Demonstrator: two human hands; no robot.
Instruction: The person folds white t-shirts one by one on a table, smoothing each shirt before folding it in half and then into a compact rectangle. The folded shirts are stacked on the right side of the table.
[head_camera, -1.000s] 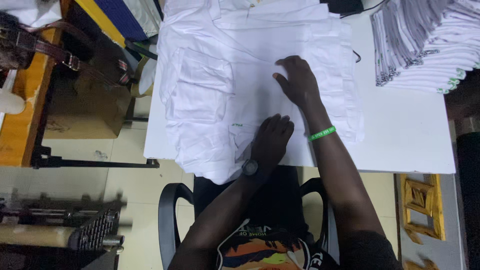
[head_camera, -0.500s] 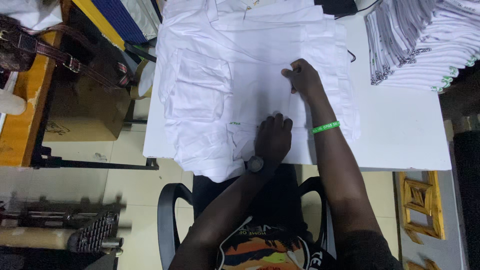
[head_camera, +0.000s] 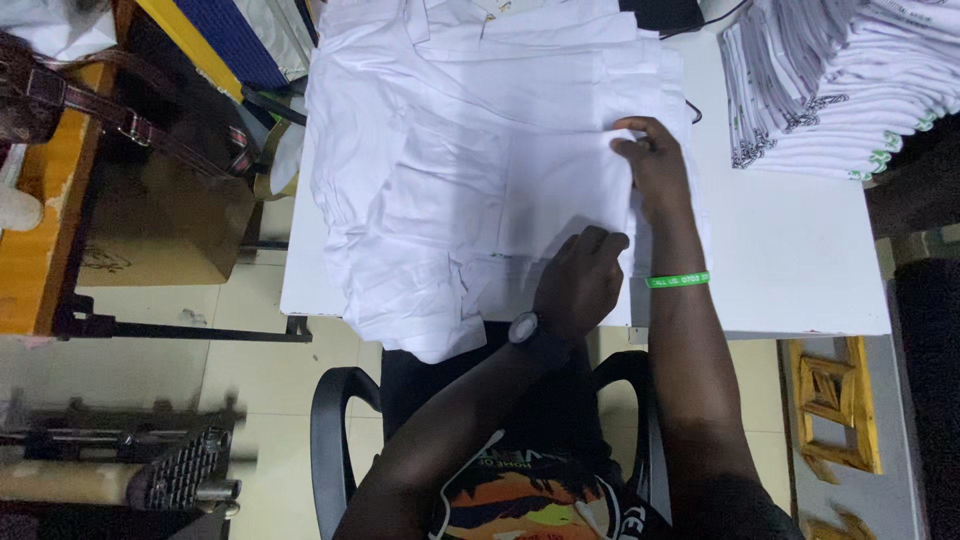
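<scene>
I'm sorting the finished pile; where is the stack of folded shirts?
In the head view, the stack of folded shirts sits at the table's far right corner, right of the right hand.

Person, seated: both forearms bare, no sleeves showing past the elbows. Left hand (head_camera: 580, 285): dark round-faced wristwatch (head_camera: 523, 328) on a black strap. Right hand (head_camera: 655, 165): thin green wristband (head_camera: 677, 279) with small pale lettering. Torso: black shirt (head_camera: 520, 500) with orange, white and blue print.

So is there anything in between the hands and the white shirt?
No. Both hands lie straight on the white shirt: the left hand flat near its lower edge, the right hand at a fold on its right side. Nothing sits between them.
</scene>
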